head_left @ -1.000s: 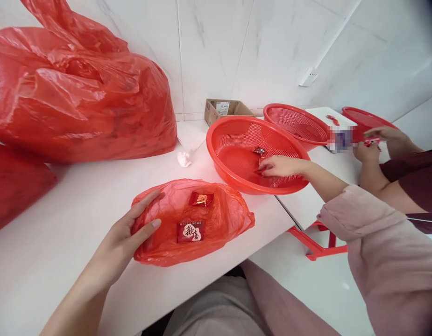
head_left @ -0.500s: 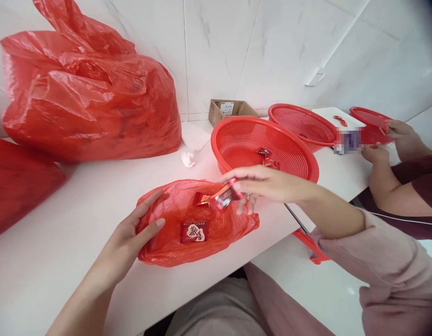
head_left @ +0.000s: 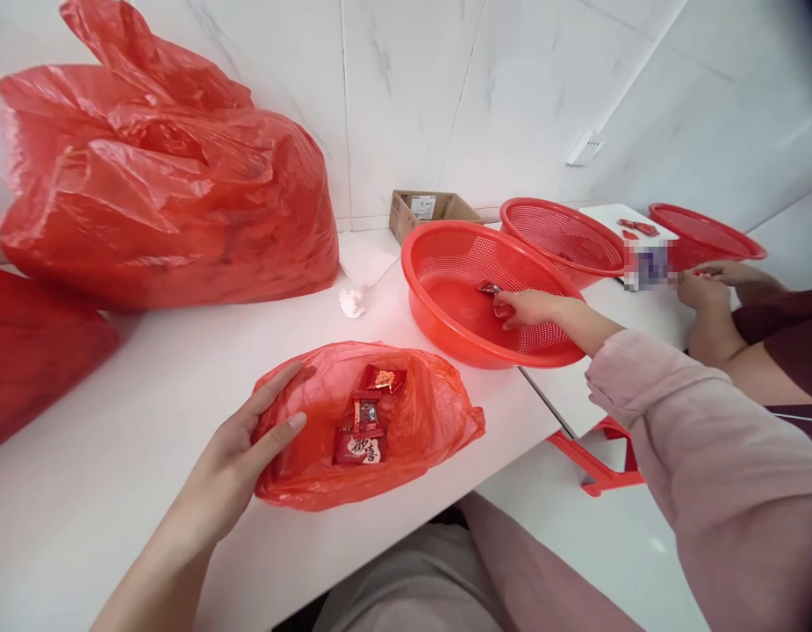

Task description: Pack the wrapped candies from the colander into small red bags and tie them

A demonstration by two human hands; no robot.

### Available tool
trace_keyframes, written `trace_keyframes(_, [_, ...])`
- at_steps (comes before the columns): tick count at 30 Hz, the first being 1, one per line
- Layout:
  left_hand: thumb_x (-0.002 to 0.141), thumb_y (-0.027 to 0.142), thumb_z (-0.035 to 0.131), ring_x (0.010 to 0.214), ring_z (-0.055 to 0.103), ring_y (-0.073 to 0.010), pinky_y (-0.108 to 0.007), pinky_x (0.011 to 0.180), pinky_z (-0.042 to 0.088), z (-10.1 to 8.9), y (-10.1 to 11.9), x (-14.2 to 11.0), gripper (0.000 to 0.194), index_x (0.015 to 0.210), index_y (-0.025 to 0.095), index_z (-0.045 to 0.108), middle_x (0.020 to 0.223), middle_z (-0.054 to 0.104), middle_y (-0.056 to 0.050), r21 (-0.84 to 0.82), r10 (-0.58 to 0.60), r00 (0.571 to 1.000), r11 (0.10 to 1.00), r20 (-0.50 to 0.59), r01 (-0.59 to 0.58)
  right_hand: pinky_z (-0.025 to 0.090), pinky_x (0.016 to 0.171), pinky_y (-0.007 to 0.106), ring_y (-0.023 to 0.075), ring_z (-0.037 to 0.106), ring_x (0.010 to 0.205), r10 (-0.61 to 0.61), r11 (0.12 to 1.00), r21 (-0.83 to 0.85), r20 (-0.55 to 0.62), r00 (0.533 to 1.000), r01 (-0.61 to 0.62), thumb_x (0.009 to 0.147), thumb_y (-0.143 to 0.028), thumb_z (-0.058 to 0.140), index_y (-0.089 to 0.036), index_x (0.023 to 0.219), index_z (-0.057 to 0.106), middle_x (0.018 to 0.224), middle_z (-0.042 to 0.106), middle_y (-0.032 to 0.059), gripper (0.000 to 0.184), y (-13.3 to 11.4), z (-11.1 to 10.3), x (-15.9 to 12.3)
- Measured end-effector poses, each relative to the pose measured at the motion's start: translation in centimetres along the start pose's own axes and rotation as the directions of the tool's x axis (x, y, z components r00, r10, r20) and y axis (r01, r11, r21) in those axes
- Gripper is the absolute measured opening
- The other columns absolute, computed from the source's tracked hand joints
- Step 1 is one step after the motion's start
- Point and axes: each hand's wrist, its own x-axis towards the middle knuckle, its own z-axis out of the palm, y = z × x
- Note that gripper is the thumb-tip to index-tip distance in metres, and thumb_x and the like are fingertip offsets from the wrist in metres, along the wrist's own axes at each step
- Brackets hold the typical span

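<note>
A small red plastic bag (head_left: 432, 421) lies open on the white table, near its front edge. Inside it are three red wrapped candies: one at the back (head_left: 383, 378), one in the middle (head_left: 367, 412) and one with white characters (head_left: 359, 449). My left hand (head_left: 244, 443) grips the bag's left rim, thumb inside and fingers outside. My right hand (head_left: 530, 307) reaches into the nearest red mesh basket (head_left: 445, 325), its fingers closed on a red candy (head_left: 501, 310). Another candy (head_left: 490, 288) lies just behind it in the basket.
A large stuffed red bag (head_left: 161, 193) fills the back left, with another red bag (head_left: 37, 351) at the left edge. A crumpled tissue (head_left: 351, 301), a cardboard box (head_left: 425, 209) and two more red baskets (head_left: 564, 233) (head_left: 705, 230) stand behind. Another person's hands (head_left: 708, 285) work at right.
My right hand dropped a candy into the small bag, which now holds three, then went back into the nearest basket. My left hand stayed on the bag's rim.
</note>
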Motion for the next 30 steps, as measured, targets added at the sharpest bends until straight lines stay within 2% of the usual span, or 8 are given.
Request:
trace_keyframes(4, [0.080, 0.051, 0.068, 0.135, 0.046, -0.0343, -0.041, 0.101, 0.052, 0.0, 0.0, 0.0, 0.067, 0.142, 0.038, 0.048, 0.153, 0.045, 0.001, -0.006, -0.022, 1.000, 1.000, -0.013, 0.022, 0.051, 0.072, 0.030, 0.0215, 0.068, 0.081, -0.022, 0.994, 0.106, 0.083, 0.996, 0.013, 0.078, -0.026, 0.064, -0.019, 0.102, 0.065, 0.093, 0.072, 0.0074, 0.025, -0.8, -0.5, -0.9])
trace_keyframes(6, [0.079, 0.050, 0.069, 0.136, 0.046, -0.0344, -0.041, 0.101, 0.052, 0.0, 0.0, 0.0, 0.068, 0.142, 0.037, 0.048, 0.152, 0.045, 0.000, -0.017, -0.025, 0.999, 1.000, -0.023, 0.025, 0.052, 0.077, 0.029, 0.0207, 0.068, 0.093, -0.110, 0.940, 0.332, 0.070, 0.992, 0.080, 0.086, -0.030, 0.056, -0.019, 0.110, 0.062, 0.109, 0.070, 0.0087, 0.027, -1.7, -1.6, -2.0])
trace_keyframes(9, [0.078, 0.050, 0.070, 0.136, 0.046, -0.0345, -0.039, 0.100, 0.053, 0.1, 0.0, 0.0, 0.070, 0.143, 0.036, 0.048, 0.151, 0.047, 0.000, -0.035, -0.023, 0.999, 0.999, -0.034, 0.022, 0.053, 0.086, 0.031, 0.0210, 0.065, 0.109, -0.261, 0.608, 0.774, -0.016, 0.965, 0.177, 0.090, -0.027, 0.051, -0.019, 0.124, 0.054, 0.126, 0.064, 0.0115, 0.035, -3.5, -3.4, -4.0])
trace_keyframes(11, [0.077, 0.049, 0.071, 0.136, 0.046, -0.0342, -0.036, 0.099, 0.053, 0.3, 0.0, -0.1, 0.070, 0.142, 0.036, 0.049, 0.150, 0.048, 0.001, -0.045, -0.022, 0.999, 0.999, -0.037, 0.021, 0.054, 0.086, 0.032, 0.0212, 0.064, 0.110, -0.349, 0.422, 0.884, -0.044, 0.936, 0.199, 0.089, -0.023, 0.054, -0.018, 0.126, 0.053, 0.124, 0.065, 0.0122, 0.037, -5.0, -4.1, -5.3])
trace_keyframes(17, [0.077, 0.048, 0.070, 0.133, 0.048, -0.0358, -0.041, 0.101, 0.052, 0.5, 0.2, -0.2, 0.071, 0.143, 0.034, 0.048, 0.149, 0.050, -0.002, -0.050, -0.012, 0.999, 0.999, -0.044, 0.010, 0.055, 0.074, 0.023, 0.0139, 0.067, 0.091, -0.507, 0.291, 0.917, -0.095, 0.857, 0.274, 0.091, -0.023, 0.059, -0.018, 0.111, 0.062, 0.109, 0.069, 0.0069, 0.021, -11.9, -3.8, -8.3])
trace_keyframes(23, [0.082, 0.050, 0.065, 0.135, 0.045, -0.0380, -0.050, 0.104, 0.048, 0.1, -0.1, -0.1, 0.069, 0.145, 0.031, 0.045, 0.154, 0.043, -0.006, -0.002, 0.043, 0.998, 0.999, -0.052, -0.043, 0.059, 0.074, 0.029, 0.0178, 0.069, 0.091, -0.357, 0.473, 0.814, -0.174, 0.918, 0.338, 0.098, -0.035, 0.049, -0.020, 0.117, 0.061, 0.112, 0.069, 0.0097, 0.027, -16.9, -3.8, -8.1])
trace_keyframes(27, [0.082, 0.052, 0.065, 0.133, 0.049, -0.0368, -0.049, 0.104, 0.048, 0.1, -0.1, -0.3, 0.065, 0.142, 0.035, 0.048, 0.153, 0.045, -0.003, -0.011, 0.042, 0.997, 0.999, -0.060, -0.042, 0.054, 0.084, 0.037, 0.0238, 0.067, 0.098, -0.124, 0.904, 0.311, -0.466, 0.876, 0.294, 0.098, -0.036, 0.047, -0.020, 0.114, 0.063, 0.113, 0.070, 0.0095, 0.028, -12.7, -5.4, -3.9])
trace_keyframes(30, [0.081, 0.052, 0.066, 0.133, 0.049, -0.0362, -0.046, 0.102, 0.050, 0.1, -0.1, -0.3, 0.065, 0.142, 0.036, 0.049, 0.153, 0.045, -0.002, -0.020, 0.047, 0.997, 0.999, -0.068, -0.048, 0.048, 0.093, 0.046, 0.0324, 0.062, 0.111, -0.025, 0.998, -0.063, -0.375, 0.927, 0.001, 0.093, -0.029, 0.055, -0.015, 0.126, 0.060, 0.122, 0.066, 0.0158, 0.036, -7.6, -5.5, -0.1])
